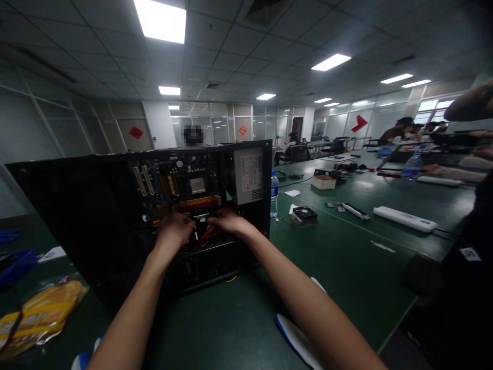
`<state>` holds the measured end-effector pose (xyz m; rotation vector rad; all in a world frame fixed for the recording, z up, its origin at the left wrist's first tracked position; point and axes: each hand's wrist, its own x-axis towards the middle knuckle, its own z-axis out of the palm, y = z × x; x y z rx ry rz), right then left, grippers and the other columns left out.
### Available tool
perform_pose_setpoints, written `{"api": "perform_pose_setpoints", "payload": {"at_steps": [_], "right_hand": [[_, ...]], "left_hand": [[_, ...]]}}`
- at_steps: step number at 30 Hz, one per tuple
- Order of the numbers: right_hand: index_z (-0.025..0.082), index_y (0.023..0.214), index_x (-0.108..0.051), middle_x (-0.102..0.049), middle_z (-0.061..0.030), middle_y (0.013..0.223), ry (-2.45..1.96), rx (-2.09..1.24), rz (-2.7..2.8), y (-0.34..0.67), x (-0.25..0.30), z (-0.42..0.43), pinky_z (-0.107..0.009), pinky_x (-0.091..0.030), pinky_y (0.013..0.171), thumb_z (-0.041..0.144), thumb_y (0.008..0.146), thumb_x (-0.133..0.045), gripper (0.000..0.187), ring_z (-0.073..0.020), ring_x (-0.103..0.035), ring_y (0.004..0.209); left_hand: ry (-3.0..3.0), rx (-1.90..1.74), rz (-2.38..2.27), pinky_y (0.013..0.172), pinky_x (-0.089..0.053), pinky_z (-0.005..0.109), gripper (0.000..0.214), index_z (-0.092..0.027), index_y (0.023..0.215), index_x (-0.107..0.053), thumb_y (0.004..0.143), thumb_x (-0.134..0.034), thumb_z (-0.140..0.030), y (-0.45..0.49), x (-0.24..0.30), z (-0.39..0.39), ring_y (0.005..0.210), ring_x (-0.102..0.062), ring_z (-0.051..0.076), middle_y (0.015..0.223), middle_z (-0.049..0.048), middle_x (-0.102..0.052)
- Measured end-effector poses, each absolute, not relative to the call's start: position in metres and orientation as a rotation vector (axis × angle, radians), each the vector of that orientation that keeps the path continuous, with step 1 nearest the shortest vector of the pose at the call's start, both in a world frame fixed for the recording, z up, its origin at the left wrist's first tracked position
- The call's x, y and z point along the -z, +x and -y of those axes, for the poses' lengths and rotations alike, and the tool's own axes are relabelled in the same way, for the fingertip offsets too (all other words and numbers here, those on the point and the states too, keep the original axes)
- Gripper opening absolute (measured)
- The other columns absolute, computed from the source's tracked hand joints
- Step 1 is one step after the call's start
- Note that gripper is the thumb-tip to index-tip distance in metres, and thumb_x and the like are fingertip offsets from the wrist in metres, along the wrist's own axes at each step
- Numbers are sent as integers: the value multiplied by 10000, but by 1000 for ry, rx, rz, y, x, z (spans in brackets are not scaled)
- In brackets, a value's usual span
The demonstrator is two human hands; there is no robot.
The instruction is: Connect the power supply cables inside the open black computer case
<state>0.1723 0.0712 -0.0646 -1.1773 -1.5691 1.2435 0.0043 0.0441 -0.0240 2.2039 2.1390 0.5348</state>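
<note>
An open black computer case (73,205) stands on the green table, its motherboard (181,180) facing me and a silver power supply (248,177) at its upper right. Both of my hands reach inside, at the lower part of the board. The fingers of my left hand (175,228) are pinched together beside the board's lower edge; what they hold, if anything, is too small to make out. My right hand (227,221) is also closed, its fingertips next to a red cable (207,236). Whether it grips that cable is unclear.
To the right of the case stand a water bottle (274,192) and a small fan unit (304,215). Farther right lie a white power strip (404,219) and a cardboard box (323,181). A yellow food packet (46,313) lies at left. Other people sit at the far right.
</note>
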Motion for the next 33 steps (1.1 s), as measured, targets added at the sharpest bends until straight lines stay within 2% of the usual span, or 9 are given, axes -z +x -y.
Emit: {"api": "perform_pose_setpoints", "payload": {"at_steps": [3, 8, 17, 24, 33], "right_hand": [[128, 949, -612, -645, 14, 638, -1173, -1285, 1554, 172, 63, -69, -206, -495, 494, 161, 916, -583, 55, -110, -599, 480], [137, 856, -568, -624, 21, 623, -1165, -1322, 1571, 171, 61, -66, -180, -450, 429, 132, 933, -548, 80, -90, -570, 418], [123, 937, -606, -684, -18, 736, -1210, -1276, 1604, 173, 60, -65, -184, -479, 459, 175, 936, -559, 71, -89, -596, 454], [126, 893, -604, -648, -2, 689, -1208, -1291, 1619, 174, 56, -59, -183, -445, 449, 170, 940, -550, 85, -90, -577, 456], [136, 897, -585, -629, 14, 653, -1260, -1273, 1674, 171, 54, -63, -177, -425, 439, 164, 965, -493, 118, -83, -557, 430]], "left_hand": [[2191, -572, -2151, 628, -418, 244, 261, -177, 930, -781, 863, -568, -314, 4, 26, -47, 828, -704, 215, 898, 101, -777], [2181, -544, -2132, 632, -419, 259, 268, -169, 928, -780, 865, -562, -310, 5, 31, -49, 830, -706, 226, 911, 115, -775], [2259, -573, -2165, 692, -458, 272, 280, -158, 903, -778, 875, -540, -303, 3, 32, -48, 803, -705, 230, 872, 134, -767], [2229, -573, -2179, 697, -456, 271, 263, -146, 891, -774, 869, -553, -287, 3, 31, -48, 782, -702, 226, 824, 132, -760], [2343, -526, -2116, 659, -430, 286, 272, -136, 873, -772, 876, -540, -276, 5, 41, -57, 805, -706, 247, 874, 160, -760]]}}
